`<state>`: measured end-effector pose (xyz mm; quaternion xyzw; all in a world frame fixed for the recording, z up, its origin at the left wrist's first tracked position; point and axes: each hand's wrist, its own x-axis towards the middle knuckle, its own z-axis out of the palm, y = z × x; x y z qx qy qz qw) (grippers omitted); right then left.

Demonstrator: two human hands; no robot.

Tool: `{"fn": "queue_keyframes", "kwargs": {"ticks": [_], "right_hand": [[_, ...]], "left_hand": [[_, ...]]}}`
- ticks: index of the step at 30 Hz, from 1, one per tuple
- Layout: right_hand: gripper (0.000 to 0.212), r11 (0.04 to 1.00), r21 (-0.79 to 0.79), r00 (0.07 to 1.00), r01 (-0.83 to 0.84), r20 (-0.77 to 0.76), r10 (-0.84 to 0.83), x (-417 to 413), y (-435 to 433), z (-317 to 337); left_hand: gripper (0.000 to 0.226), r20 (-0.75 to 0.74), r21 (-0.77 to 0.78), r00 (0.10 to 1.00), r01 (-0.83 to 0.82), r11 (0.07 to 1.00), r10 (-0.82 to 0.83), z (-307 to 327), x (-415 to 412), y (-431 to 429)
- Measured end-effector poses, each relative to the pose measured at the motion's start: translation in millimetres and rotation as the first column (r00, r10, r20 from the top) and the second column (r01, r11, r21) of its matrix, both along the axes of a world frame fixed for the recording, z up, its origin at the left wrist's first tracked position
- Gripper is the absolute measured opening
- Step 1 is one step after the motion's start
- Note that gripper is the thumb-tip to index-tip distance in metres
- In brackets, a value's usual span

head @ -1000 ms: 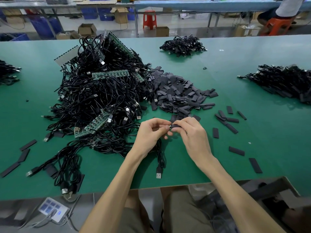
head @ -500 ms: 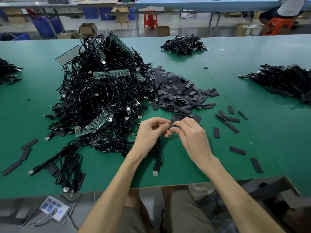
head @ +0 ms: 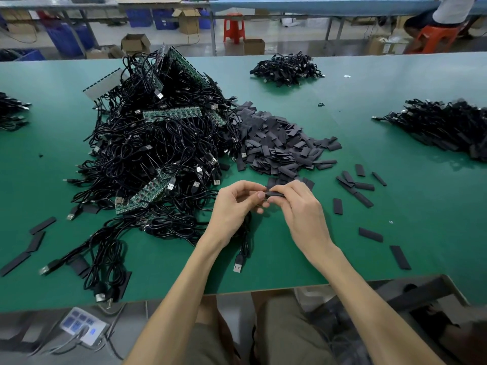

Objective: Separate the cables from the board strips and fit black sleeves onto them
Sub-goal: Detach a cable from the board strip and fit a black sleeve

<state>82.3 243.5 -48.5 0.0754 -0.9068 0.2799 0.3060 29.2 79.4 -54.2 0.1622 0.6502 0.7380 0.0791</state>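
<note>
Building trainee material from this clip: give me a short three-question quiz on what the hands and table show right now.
1. True or false: the left hand holds a cable whose plug lies on the green table.
2. What does the right hand pinch? A) a black sleeve B) a circuit board C) a cardboard box
3. Fill in: the heap of loose sleeves lies to the ___ of the cable pile.
Key: 1 true; 2 A; 3 right.
</note>
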Motion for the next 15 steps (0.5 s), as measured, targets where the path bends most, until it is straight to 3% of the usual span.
{"fn": "queue_keyframes", "kwargs": {"ticks": [15], "right_hand": [[0.016, 0.985, -0.156, 0.996, -0.07, 0.039, 0.076, -3.1, 3.5, -1.5]], "left_hand": [[0.009, -0.024, -0.057, 0.999, -0.042, 0.997, 0.041, 1.6, 3.2, 1.3]]}}
